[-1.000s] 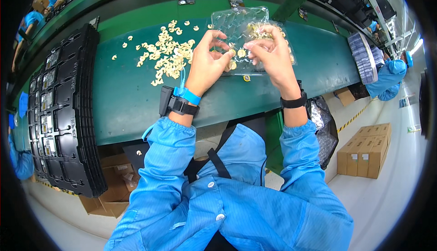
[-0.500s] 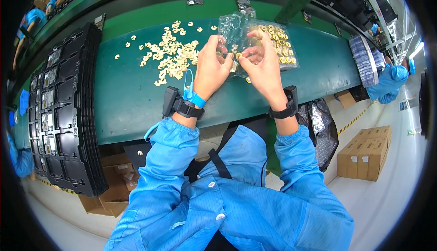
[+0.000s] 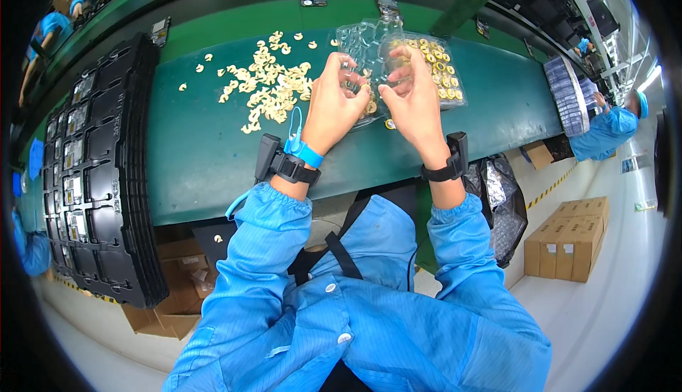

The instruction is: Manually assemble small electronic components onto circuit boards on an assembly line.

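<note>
The left hand (image 3: 339,104) is curled, thumb and fingers close together over the lower left part of a clear plastic blister tray (image 3: 359,36); whether it pinches a small part cannot be told. The right hand (image 3: 418,108) faces it across the tray, fingers bent, with a narrow space between thumb and forefinger; its grip on anything is also unclear. The tray lies on the green surface (image 3: 206,150), its right side filled with rows of round yellow parts (image 3: 442,67). One loose yellow ring (image 3: 390,124) sits just below the tray, between the wrists. A scattered heap of pale, crescent-shaped pieces (image 3: 273,90) lies left of the left hand. Farther left stand stacked black trays (image 3: 106,179).
</note>
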`<state>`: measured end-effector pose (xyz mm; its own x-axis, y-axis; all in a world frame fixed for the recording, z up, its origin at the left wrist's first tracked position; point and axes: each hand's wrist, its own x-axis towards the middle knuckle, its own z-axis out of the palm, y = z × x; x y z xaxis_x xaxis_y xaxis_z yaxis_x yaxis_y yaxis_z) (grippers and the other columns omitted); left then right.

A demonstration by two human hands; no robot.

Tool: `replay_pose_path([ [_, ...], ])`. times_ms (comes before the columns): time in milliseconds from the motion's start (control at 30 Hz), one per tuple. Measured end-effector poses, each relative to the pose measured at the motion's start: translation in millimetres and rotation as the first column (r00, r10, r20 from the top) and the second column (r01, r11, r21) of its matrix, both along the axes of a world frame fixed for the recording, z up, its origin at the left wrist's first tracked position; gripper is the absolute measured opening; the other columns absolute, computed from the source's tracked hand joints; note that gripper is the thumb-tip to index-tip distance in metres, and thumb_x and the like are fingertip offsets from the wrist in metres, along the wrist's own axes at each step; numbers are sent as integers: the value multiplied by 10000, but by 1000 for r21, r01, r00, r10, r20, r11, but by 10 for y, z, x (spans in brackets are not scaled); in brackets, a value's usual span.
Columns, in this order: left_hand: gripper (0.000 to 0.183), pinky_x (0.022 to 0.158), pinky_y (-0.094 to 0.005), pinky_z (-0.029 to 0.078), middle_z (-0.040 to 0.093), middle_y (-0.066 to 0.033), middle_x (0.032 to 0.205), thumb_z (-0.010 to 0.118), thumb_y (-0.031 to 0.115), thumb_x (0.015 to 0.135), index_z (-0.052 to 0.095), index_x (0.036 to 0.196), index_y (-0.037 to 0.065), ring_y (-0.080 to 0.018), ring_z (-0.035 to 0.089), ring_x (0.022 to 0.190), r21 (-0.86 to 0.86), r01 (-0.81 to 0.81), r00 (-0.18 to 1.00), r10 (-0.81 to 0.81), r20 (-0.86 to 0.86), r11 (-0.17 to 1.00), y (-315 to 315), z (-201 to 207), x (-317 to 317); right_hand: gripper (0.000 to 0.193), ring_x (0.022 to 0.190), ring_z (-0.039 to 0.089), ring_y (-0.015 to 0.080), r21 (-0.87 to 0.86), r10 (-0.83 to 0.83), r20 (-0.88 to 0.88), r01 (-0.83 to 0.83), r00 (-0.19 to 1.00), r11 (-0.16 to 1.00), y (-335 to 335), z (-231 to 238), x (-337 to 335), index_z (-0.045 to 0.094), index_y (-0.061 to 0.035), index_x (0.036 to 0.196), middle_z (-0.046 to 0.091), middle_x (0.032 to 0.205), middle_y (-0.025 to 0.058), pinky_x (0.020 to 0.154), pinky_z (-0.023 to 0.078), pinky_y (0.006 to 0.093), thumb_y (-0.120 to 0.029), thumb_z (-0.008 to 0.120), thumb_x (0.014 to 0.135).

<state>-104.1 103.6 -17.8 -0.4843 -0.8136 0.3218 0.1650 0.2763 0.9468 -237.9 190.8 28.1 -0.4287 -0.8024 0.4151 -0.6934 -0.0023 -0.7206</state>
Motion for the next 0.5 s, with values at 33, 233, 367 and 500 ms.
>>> replay_pose_path([
  [33, 396, 569, -318, 552, 716, -163, 933, 706, 0, 856, 481, 1182, 6, -197, 726, 665, 1, 1, 1000, -1, -1, 1000, -7, -7, 1, 543, 690, 646, 133, -6, 53, 64, -53, 997, 999, -3, -47, -38, 516, -93, 1329, 678, 908, 81, 649, 548, 303, 38, 688, 830],
  [233, 418, 550, -275, 537, 708, -107, 915, 724, -5, 883, 482, 1223, 28, -142, 716, 697, -67, -25, 997, 30, 71, 997, -55, -114, -28, 536, 729, 641, 85, 20, 100, 329, -112, 939, 993, 6, -77, -68, 497, -93, 1335, 688, 901, 77, 657, 523, 259, 37, 695, 854],
  [367, 408, 561, -331, 549, 698, -163, 892, 710, -19, 855, 504, 1206, 8, -217, 718, 648, -96, -51, 990, 63, 127, 994, -28, 7, 9, 523, 773, 661, 101, -45, 140, 374, -133, 917, 990, 42, -6, 13, 494, -78, 1334, 692, 907, 89, 699, 535, 255, 62, 679, 865],
  [500, 456, 577, -273, 538, 674, -85, 926, 734, 15, 896, 463, 1263, 29, -133, 721, 704, -5, 89, 996, -88, 25, 996, -53, -51, -16, 526, 818, 679, 111, -38, 87, 383, -78, 920, 996, 83, 30, -48, 496, -70, 1336, 697, 933, 92, 727, 549, 257, 76, 675, 863],
])
